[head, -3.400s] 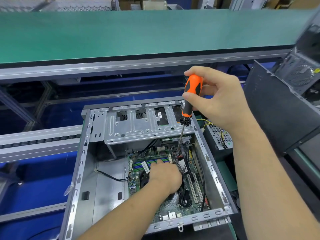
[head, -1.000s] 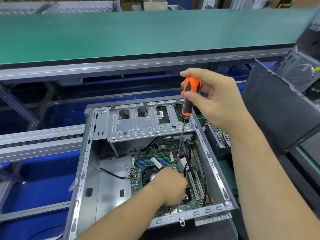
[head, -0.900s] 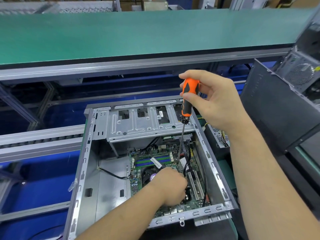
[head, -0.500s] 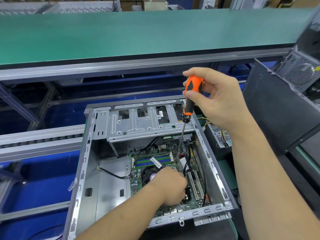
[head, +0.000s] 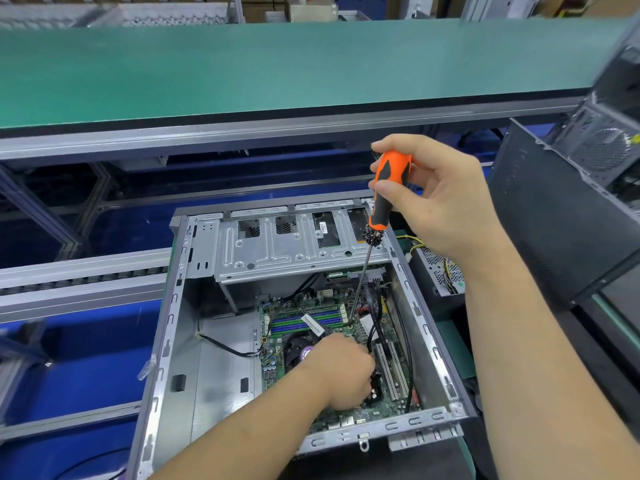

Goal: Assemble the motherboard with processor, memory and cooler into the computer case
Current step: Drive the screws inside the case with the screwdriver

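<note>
The open grey computer case (head: 166,327) lies on its side with the green motherboard (head: 273,372) inside. The black cooler fan (head: 298,348) and the memory slots (head: 304,322) show on the board. My right hand (head: 443,202) grips the orange-and-black screwdriver (head: 388,188) upright above the case. Its long shaft reaches down to a spot on the board beside the memory slots. My left hand (head: 341,372) sits low on the board next to the cooler, its fingers curled round the black cables (head: 408,358). The fingertips are hidden.
A silver drive cage (head: 287,251) spans the far end of the case. A power supply with yellow wires (head: 436,268) lies to its right. A black case panel (head: 554,220) and another case (head: 609,143) stand at the right. A green conveyor belt (head: 277,64) runs behind.
My right hand's fingers have shifted on the screwdriver handle, which wobbled slightly in place. My left hand slid a little towards me earlier and has stayed put for the last second.
</note>
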